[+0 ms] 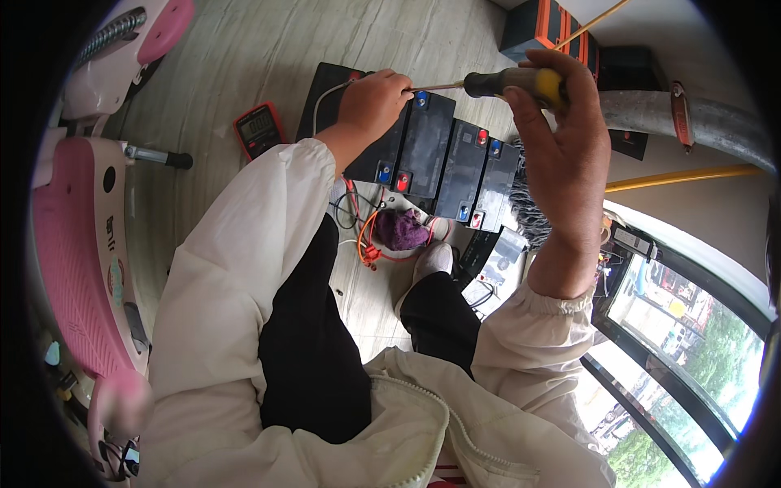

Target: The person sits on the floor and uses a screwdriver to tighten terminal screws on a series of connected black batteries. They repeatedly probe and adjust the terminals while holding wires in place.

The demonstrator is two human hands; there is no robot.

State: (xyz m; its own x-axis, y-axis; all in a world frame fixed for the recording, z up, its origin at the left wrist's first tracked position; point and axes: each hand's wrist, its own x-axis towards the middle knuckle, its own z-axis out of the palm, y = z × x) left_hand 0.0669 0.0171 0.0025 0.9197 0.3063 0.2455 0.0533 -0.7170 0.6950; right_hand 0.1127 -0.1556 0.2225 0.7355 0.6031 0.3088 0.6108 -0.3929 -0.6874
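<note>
My right hand (565, 134) is wrapped round the dark and yellow handle of a screwdriver (496, 82), held level above the batteries. Its thin shaft points left and reaches the fingertips of my left hand (373, 104). Those fingers are pinched together over the far end of a black battery (376, 154); what they grip is hidden. A pale wire (319, 110) curves beside that hand. Alongside stand more black batteries, one in the middle (429, 146) and another at the right (496, 183), with red and blue terminals.
A red multimeter (259, 132) lies on the floor left of the batteries. Orange and black leads (370, 244) and a purple cloth (400, 229) are near my shoes. A pink scooter (81, 252) stands at the left. Black-and-orange boxes (541, 32) and a grey pipe (643, 112) are at the right.
</note>
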